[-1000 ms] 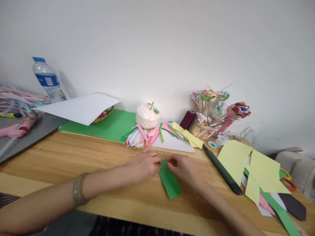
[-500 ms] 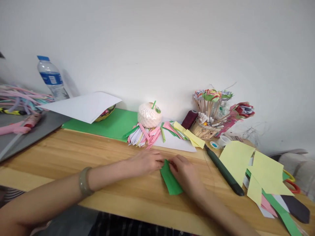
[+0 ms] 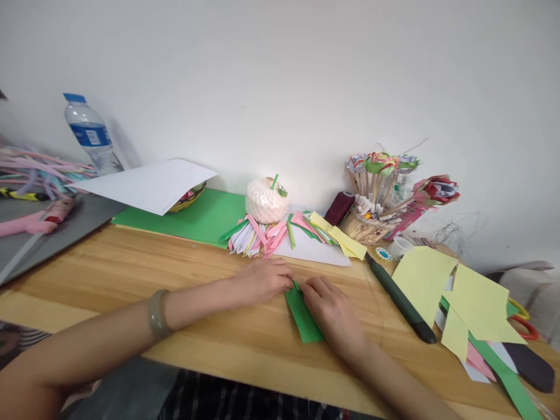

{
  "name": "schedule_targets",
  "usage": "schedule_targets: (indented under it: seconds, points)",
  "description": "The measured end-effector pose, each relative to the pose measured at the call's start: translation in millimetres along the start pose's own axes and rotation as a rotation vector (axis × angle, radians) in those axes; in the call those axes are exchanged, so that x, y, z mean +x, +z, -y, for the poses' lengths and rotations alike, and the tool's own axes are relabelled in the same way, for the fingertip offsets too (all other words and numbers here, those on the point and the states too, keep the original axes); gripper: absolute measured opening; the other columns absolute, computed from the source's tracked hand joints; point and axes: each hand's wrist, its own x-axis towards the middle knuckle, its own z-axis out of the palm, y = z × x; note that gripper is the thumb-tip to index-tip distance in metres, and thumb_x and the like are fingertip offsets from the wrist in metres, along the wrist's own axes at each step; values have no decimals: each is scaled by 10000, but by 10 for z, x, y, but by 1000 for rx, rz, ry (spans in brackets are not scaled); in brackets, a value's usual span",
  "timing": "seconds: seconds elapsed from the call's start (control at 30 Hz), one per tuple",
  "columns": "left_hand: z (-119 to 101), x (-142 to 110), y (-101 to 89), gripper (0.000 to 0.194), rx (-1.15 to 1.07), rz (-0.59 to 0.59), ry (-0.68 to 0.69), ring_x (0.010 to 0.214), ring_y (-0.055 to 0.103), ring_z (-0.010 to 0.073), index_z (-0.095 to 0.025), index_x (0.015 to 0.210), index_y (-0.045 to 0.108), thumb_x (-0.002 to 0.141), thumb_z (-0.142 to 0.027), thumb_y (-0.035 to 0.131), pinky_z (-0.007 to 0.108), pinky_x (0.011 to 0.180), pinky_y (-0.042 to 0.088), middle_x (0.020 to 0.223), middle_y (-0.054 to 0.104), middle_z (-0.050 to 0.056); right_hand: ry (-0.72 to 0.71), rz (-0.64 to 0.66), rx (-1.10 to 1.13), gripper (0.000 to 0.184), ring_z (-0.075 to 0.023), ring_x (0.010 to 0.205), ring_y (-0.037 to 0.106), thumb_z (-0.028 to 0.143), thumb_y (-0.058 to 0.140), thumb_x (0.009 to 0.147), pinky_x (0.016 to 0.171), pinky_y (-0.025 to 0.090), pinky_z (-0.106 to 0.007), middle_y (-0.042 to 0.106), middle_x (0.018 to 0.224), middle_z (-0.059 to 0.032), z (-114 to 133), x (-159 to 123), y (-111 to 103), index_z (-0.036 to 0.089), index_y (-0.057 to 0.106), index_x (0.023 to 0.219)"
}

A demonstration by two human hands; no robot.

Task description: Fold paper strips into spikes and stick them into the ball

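Note:
A small green paper strip lies on the wooden table in front of me. My left hand, with a grey-green bangle on its wrist, pinches the strip's far corner with curled fingers. My right hand lies over the strip's right side, fingers pressed down on it. Both hands meet at the strip's top end.
Behind the hands lie a pile of cut paper strips, a white netted ball, green sheet and white sheet. A dark cutter, yellow papers, scissors sit right; a basket of paper flowers and water bottle behind.
My right hand has come down flatter onto the green strip and slid over its right side. The left hand has kept its pinch at the top corner. The view shifted slightly.

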Motion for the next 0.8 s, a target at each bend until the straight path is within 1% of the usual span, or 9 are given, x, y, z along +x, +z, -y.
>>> schedule_targets:
  seconds: [0.1, 0.17, 0.27, 0.4, 0.5, 0.63, 0.7, 0.8]
  points:
    - [-1, -14, 6, 219, 32, -13, -5, 930, 554, 179, -159, 979, 655, 962, -232, 450, 281, 771, 422, 951, 647, 39, -35, -8, -50, 192, -199, 752, 534, 65, 440, 908, 671, 444, -303, 589, 823, -71, 7, -1, -21, 159, 604, 873]
    - [12, -19, 21, 224, 49, -17, -1, 929, 543, 179, -174, 993, 650, 969, -244, 439, 279, 754, 414, 947, 636, 36, -58, -17, -84, 204, -204, 752, 530, 70, 420, 918, 676, 436, -316, 588, 814, -75, 11, -2, -24, 153, 604, 892]
    - [36, -20, 49, 220, 66, -17, 12, 930, 533, 175, -193, 949, 660, 969, -240, 446, 272, 733, 400, 938, 623, 22, -87, -29, -129, 195, -212, 737, 524, 69, 423, 917, 660, 422, -331, 580, 792, -76, 18, -1, -26, 137, 602, 879]
    - [47, -17, 68, 207, 83, -29, 2, 912, 530, 170, -177, 917, 662, 959, -251, 474, 267, 718, 392, 926, 601, 25, -113, -33, -176, 174, -215, 722, 515, 52, 449, 898, 649, 404, -331, 574, 783, -71, 31, 9, -39, 131, 600, 865]
    - [49, -16, 69, 192, 101, -35, 13, 925, 523, 176, -185, 920, 668, 950, -259, 493, 271, 721, 387, 931, 593, 28, -139, -24, -199, 177, -218, 707, 508, 31, 455, 882, 640, 396, -334, 575, 778, -76, 38, 20, -56, 124, 602, 852]
    - [65, -18, 69, 220, 130, -42, 34, 949, 510, 190, -190, 889, 679, 949, -289, 492, 281, 735, 386, 943, 593, 39, -190, 5, -200, 195, -214, 681, 498, 30, 445, 884, 625, 397, -338, 572, 762, -72, 15, 30, -84, 127, 601, 818]
    - [73, -21, 70, 206, 140, -47, 43, 961, 504, 193, -210, 897, 682, 945, -294, 500, 282, 741, 387, 962, 592, 38, -208, 22, -184, 177, -206, 695, 507, 46, 454, 892, 641, 408, -331, 577, 776, -66, -11, 25, -102, 128, 605, 850]
    - [75, -22, 70, 193, 154, -57, 51, 965, 500, 192, -226, 900, 683, 942, -291, 506, 281, 744, 391, 960, 592, 32, -200, 39, -165, 151, -204, 751, 528, 80, 468, 905, 675, 423, -323, 589, 832, -69, -52, 13, -126, 127, 604, 953]
